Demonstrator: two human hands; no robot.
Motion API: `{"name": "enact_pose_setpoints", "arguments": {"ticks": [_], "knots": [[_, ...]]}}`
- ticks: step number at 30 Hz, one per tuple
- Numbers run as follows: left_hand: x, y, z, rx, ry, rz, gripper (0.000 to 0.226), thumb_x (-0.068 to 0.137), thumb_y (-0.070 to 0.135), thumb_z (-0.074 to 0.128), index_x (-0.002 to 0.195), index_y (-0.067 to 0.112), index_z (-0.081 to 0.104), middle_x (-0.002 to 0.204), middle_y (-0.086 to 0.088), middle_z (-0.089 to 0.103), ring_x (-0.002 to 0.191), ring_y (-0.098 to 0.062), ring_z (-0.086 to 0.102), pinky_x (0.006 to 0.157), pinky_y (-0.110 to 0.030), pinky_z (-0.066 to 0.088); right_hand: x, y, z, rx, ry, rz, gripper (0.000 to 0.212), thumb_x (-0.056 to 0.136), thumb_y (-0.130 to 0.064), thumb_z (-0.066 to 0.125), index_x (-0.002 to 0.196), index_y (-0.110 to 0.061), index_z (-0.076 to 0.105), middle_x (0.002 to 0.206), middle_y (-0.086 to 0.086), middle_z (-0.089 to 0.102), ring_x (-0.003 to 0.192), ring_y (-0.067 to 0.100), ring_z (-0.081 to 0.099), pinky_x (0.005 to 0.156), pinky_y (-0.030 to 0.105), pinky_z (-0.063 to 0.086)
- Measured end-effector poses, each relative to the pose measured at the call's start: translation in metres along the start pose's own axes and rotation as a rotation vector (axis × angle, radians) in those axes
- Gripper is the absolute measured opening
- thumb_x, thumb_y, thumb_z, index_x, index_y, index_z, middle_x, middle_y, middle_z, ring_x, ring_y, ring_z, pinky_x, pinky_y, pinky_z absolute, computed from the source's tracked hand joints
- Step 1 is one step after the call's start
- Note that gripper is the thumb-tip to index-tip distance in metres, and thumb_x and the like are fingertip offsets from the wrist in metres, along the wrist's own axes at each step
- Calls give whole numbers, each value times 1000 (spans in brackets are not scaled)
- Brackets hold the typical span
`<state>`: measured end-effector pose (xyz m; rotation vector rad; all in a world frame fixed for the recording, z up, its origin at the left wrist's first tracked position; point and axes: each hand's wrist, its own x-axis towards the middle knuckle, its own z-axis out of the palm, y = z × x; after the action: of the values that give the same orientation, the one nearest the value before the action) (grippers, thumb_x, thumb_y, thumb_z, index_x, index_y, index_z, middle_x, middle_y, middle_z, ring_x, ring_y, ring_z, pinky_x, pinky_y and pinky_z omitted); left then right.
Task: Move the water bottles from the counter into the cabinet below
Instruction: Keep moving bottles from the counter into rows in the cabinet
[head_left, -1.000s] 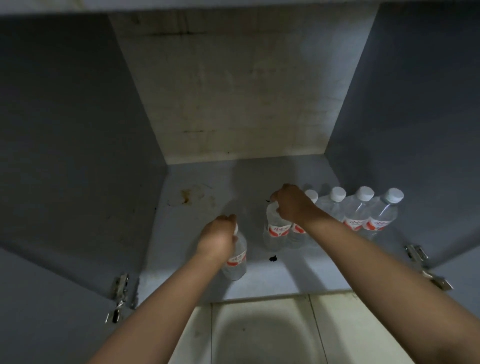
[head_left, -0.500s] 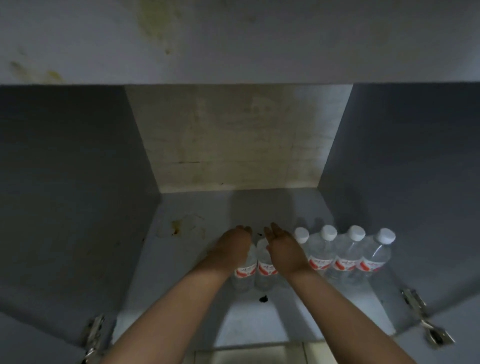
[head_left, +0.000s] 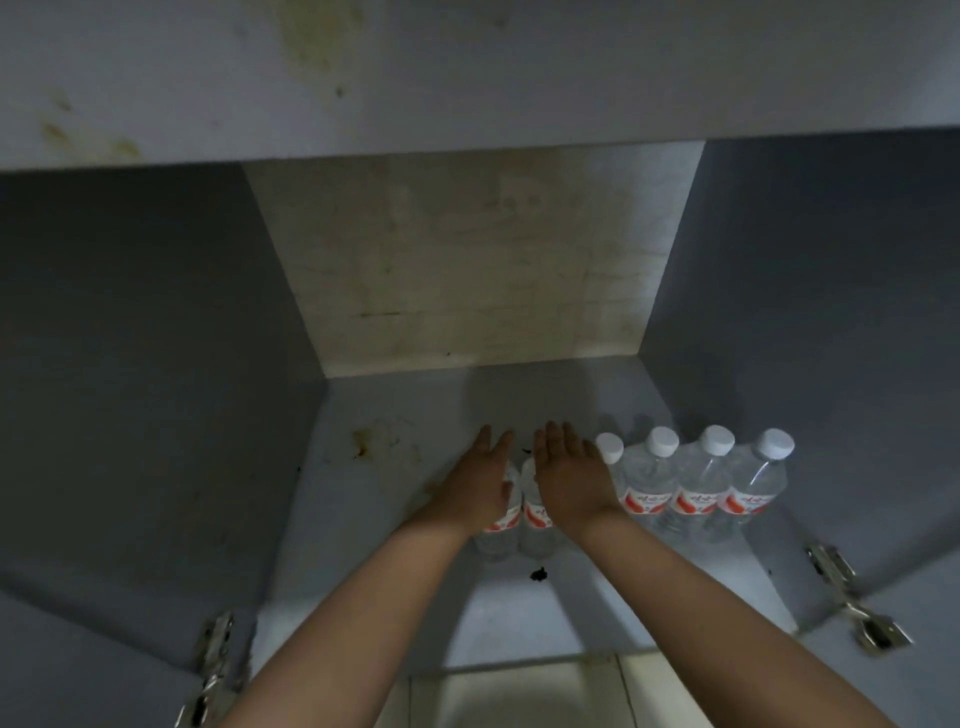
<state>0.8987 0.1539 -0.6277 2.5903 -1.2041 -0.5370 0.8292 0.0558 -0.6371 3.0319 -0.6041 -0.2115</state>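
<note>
Both the left hand (head_left: 475, 491) and right hand (head_left: 566, 480) have flat, open fingers over two clear plastic water bottles (head_left: 519, 514) below them, so lift away gently without tipping them.

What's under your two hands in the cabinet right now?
Under the left hand and right hand stand two water bottles side by side; only their red labels and lower bodies show. The hands cover their caps and shoulders.

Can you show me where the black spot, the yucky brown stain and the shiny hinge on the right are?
black spot (head_left: 538, 573), head view, its middle.
brown stain (head_left: 362, 442), head view, darkest part.
right hinge (head_left: 852, 603), head view, metal arm.
</note>
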Motion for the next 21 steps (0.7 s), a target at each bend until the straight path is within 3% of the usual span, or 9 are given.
{"name": "enact_pose_setpoints", "arguments": {"ticks": [2, 5, 7, 8, 10, 13, 16, 19, 21], "knots": [[-6, -3, -2, 12, 26, -17, 61, 99, 12, 38, 150, 11, 6, 160, -16, 0, 148, -25, 10, 118, -24, 14, -1, 1, -4, -1, -23, 13, 59, 101, -15, 33, 148, 2, 2, 158, 20, 1, 147, 34, 3, 120, 43, 10], [-28, -6, -9, 1, 6, -153, 56, 100, 15, 34, 150, 13, 10, 160, -13, 3, 149, -26, 8, 120, -29, 13, -10, -6, -16, 5, 14, 24, 55, 101, -17, 35, 148, -1, 11, 158, 19, 7, 147, 34, 6, 120, 44, 10], [-58, -5, -9, 22, 38, -189, 50, 97, 17, 36, 146, 8, 29, 156, -18, 23, 145, -29, 24, 117, -32, 27, -26, -16, -31, -13, 74, 7, 55, 86, -24, 62, 133, 1, 46, 146, 23, 41, 136, 38, 38, 110, 47, 35], [-74, -3, -12, 39, 76, -197, 46, 91, 18, 39, 134, 7, 49, 145, -20, 44, 136, -30, 43, 107, -31, 42, -35, -22, -39, -19, 72, -21, 52, 69, -29, 75, 113, -1, 66, 125, 21, 63, 118, 38, 58, 94, 47, 50], [-111, 3, -24, 90, 91, -253, 42, 84, 25, 40, 115, 17, 67, 132, -10, 61, 126, -28, 55, 96, -29, 50, -58, -33, -54, -1, 52, -56, 42, 50, -34, 79, 83, -8, 77, 94, 13, 77, 90, 32, 73, 71, 45, 59], [-163, 15, -37, 24, -113, -269, 43, 98, 26, 37, 141, 19, 40, 158, -3, 22, 148, -28, 13, 118, -42, 20, -95, -55, -77, 42, -72, -131, 52, 39, -37, 88, 82, -10, 77, 91, 10, 78, 87, 29, 74, 70, 43, 59], [-213, 31, -72, 50, -47, -330, 45, 98, 27, 41, 142, 21, 39, 157, -3, 27, 148, -31, 14, 117, -47, 20, -134, -70, -115, 47, -95, -218, 38, 60, -39, 78, 84, -10, 77, 95, 11, 78, 90, 31, 73, 71, 46, 59], [-264, 49, -123, 19, -167, -449, 47, 102, 30, 28, 148, 26, 21, 161, 3, 8, 150, -26, -2, 121, -42, 10, -168, -80, -174, 54, -166, -296, 45, 72, -39, 44, 82, -10, 78, 91, 10, 78, 88, 29, 74, 72, 47, 59], [-295, 63, -166, 3, -142, -529, 47, 102, 31, 26, 148, 29, 18, 161, 6, 6, 149, -24, -4, 121, -41, 11, -186, -84, -221, 51, -157, -330, 39, 65, -38, 54, 79, -11, 78, 90, 10, 78, 86, 29, 74, 70, 45, 60]]}}
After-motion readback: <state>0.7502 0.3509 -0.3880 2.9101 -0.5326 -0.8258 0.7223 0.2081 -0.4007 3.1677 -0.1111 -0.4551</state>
